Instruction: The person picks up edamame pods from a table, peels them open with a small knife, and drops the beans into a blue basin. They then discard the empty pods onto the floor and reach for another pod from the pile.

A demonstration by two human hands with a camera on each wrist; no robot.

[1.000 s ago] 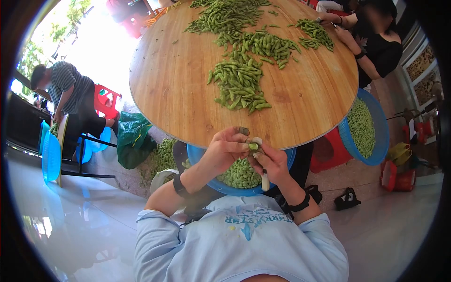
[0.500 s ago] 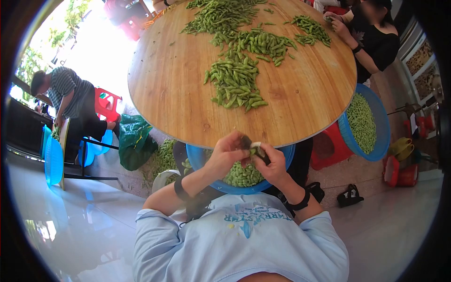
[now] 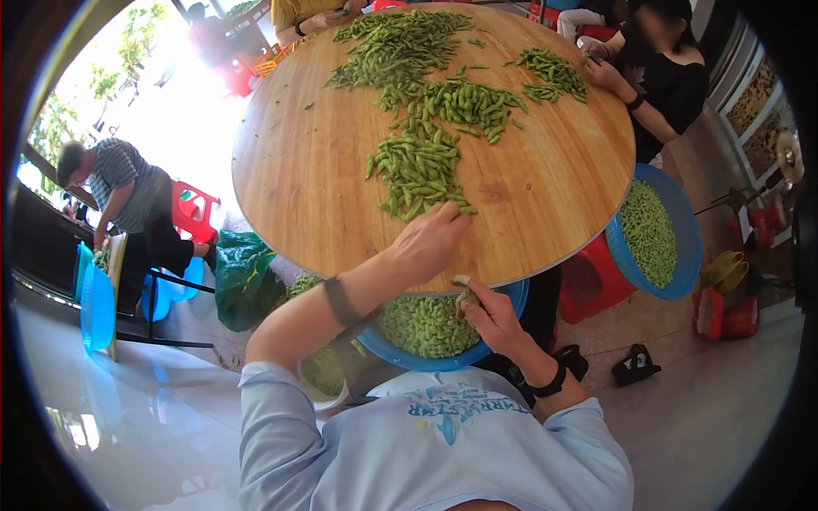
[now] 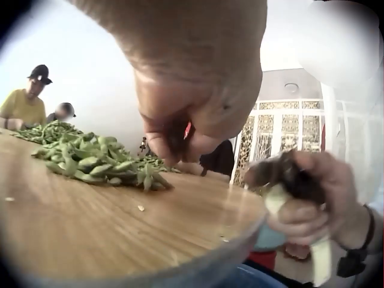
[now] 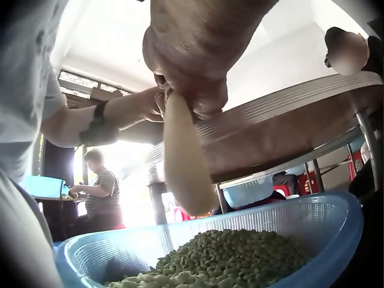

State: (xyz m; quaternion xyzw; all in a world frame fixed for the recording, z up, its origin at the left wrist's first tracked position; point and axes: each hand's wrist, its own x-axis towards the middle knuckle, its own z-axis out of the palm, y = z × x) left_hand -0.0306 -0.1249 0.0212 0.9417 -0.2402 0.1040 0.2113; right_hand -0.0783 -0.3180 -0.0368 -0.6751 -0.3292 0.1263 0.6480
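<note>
My left hand [image 3: 430,243] reaches over the table's near edge, its bent fingertips right at the near end of a pile of green bean pods [image 3: 416,170]. In the left wrist view the fingers curl downward beside the pods; I cannot tell whether they pinch one. Lower and to the right, my right hand [image 3: 494,317] grips a pale, long, round-ended piece [image 5: 186,162] that hangs below the fist in the right wrist view. Something dark covers part of that hand's fingers. Under both hands sits a blue basket [image 3: 443,364] with shelled green beans [image 3: 426,324].
The round wooden table [image 3: 298,170] carries more pods [image 3: 400,51] farther back. A blue basin [image 3: 694,243] of shelled beans stands right, by a red stool [image 3: 596,285]. Left are a green bag [image 3: 243,272] and a white bucket [image 3: 336,396]. Other people sit around.
My left hand has left the right hand and moved forward to the pods on the table. The right hand stays over the basket, still holding the pale piece.
</note>
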